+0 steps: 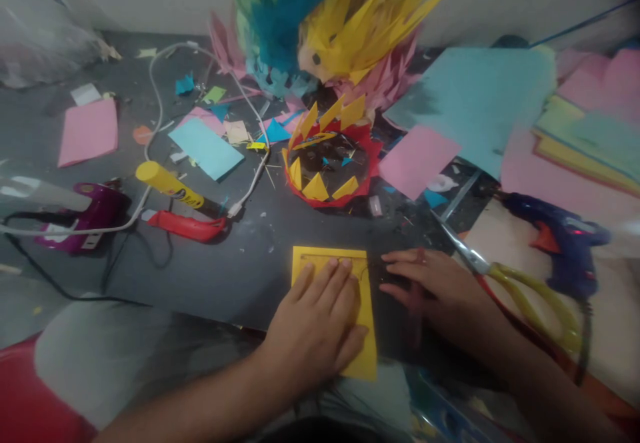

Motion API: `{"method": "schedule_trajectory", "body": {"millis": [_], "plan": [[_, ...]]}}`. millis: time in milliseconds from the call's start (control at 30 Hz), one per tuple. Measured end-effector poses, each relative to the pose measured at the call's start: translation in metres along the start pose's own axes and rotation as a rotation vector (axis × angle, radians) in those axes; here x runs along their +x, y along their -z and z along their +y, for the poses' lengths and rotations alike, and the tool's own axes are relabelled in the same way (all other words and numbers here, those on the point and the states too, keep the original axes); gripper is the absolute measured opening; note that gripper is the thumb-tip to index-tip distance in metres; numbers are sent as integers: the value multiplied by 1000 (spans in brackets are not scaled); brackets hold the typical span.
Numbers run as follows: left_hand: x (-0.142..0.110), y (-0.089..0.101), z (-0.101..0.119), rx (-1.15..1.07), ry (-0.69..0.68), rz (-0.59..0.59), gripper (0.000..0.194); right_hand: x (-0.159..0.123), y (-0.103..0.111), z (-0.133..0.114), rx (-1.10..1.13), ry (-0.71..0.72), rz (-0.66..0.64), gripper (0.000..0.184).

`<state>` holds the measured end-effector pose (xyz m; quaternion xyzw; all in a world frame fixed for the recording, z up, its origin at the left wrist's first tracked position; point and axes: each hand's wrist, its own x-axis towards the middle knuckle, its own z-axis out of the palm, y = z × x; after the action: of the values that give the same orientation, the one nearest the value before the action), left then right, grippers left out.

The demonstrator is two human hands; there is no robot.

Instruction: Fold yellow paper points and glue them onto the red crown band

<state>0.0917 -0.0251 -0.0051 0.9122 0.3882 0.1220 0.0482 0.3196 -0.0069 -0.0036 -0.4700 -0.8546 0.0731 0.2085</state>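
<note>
A yellow sheet of paper [367,356] lies on the dark board near the table's front edge. A thin dark line runs along its top. My left hand [317,323] is pressed flat on the sheet, fingers stretched out. Just right of the sheet, my right hand [435,286] hovers or rests with fingers apart and blurred; no held object can be made out in it. Beyond the sheet stands a ring of red paper [345,196] with yellow folded points around it. Scissors [500,276] with yellow-green handles lie right of my right hand.
A blue glue gun [555,230] lies at the right. At the left are a red utility knife [187,225], a yellow glue stick [167,183], a purple power adapter [90,216] and a white cable [155,90]. Coloured paper bundles [380,23] and a pink sheet [420,160] sit farther back.
</note>
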Motion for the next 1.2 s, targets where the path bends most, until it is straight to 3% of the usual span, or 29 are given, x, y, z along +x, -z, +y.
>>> {"method": "schedule_trajectory", "body": {"millis": [133, 267, 467, 633, 1200], "plan": [[0, -2, 1, -5, 15, 24, 50, 20, 16, -14, 161, -194, 44, 21], [1, -1, 1, -26, 20, 25, 49, 61, 25, -35, 394, -144, -74, 25], [2, 1, 0, -51, 15, 27, 49, 102, -7, -40, 635, -189, -263, 11], [2, 2, -1, -73, 19, 29, 48, 106, -26, -36, 698, -170, -233, 7], [2, 2, -2, -72, 8, -1, 49, 110, -21, -35, 609, -165, -354, 8]]}}
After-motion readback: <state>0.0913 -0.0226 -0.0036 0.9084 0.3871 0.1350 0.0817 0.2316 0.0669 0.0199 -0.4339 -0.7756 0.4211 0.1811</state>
